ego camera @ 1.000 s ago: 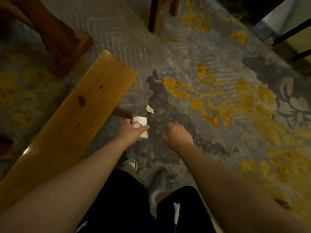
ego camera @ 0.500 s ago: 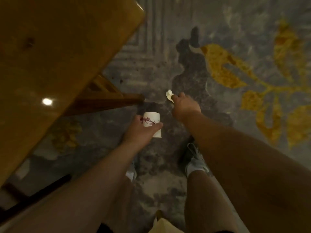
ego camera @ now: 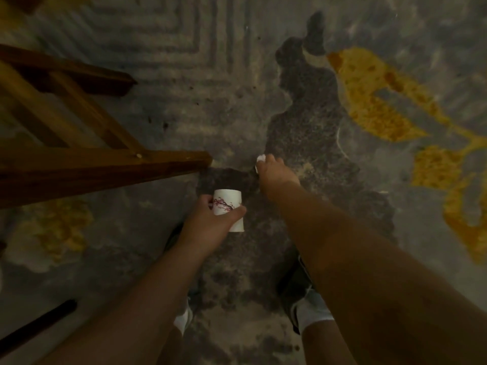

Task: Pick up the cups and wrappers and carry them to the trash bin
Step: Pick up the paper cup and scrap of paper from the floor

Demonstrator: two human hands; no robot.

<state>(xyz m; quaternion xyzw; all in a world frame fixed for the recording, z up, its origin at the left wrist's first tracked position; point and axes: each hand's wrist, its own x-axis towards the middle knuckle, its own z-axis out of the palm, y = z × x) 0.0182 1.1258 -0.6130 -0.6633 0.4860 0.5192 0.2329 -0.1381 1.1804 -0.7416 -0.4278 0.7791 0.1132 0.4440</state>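
My left hand [ego camera: 208,227] holds a small white paper cup [ego camera: 228,206] with a red branch print, thumb and fingers wrapped around its side, low over the carpet. Just beyond it my right hand [ego camera: 276,173] is stretched down to the floor, fingers closed on a crumpled white wrapper [ego camera: 261,158] that shows at the fingertips. Most of the wrapper is hidden under the fingers. No trash bin is in view.
Wooden bench legs and crossbars [ego camera: 105,164] reach in from the left, ending close to both hands. A grey patterned carpet [ego camera: 369,106] with yellow leaf shapes covers the floor. My two shoes [ego camera: 308,309] stand below the hands. A dark rod [ego camera: 39,325] lies at bottom left.
I have bent lower, so the floor looks closer and the bench top has left the view. My right hand reached forward to the wrapper and closed on it. The cup stays in my left hand.
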